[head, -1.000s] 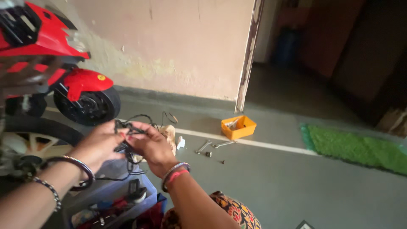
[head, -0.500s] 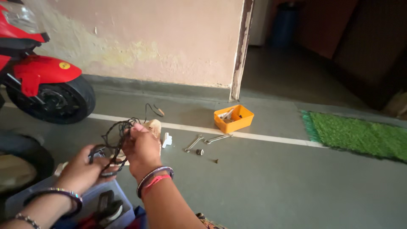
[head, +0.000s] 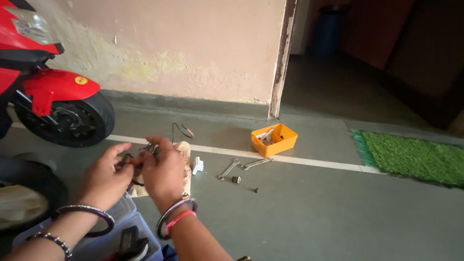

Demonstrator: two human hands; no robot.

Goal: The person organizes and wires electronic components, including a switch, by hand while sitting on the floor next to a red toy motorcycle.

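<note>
My left hand (head: 102, 177) and my right hand (head: 162, 171) are raised close together in the lower left. Both pinch a tangle of thin black wires (head: 140, 157) between their fingers. The hands hide most of the tangle. Each wrist wears bangles. A brown cloth (head: 183, 157) lies on the floor just behind my right hand, and a loose black wire (head: 180, 128) curls on the floor beyond it.
A red motorcycle with a black front wheel (head: 65, 118) stands at the left by the wall. An orange tray (head: 274, 139), two spanners (head: 241, 166), small bolts and a white part (head: 197, 165) lie on the floor. A green mat (head: 411, 157) is at right. A clear plastic box (head: 111, 237) sits below my hands.
The view has swung and the hands now sit lower and closer together. The wire tangle, held spread and higher before, is now bunched between both hands.
</note>
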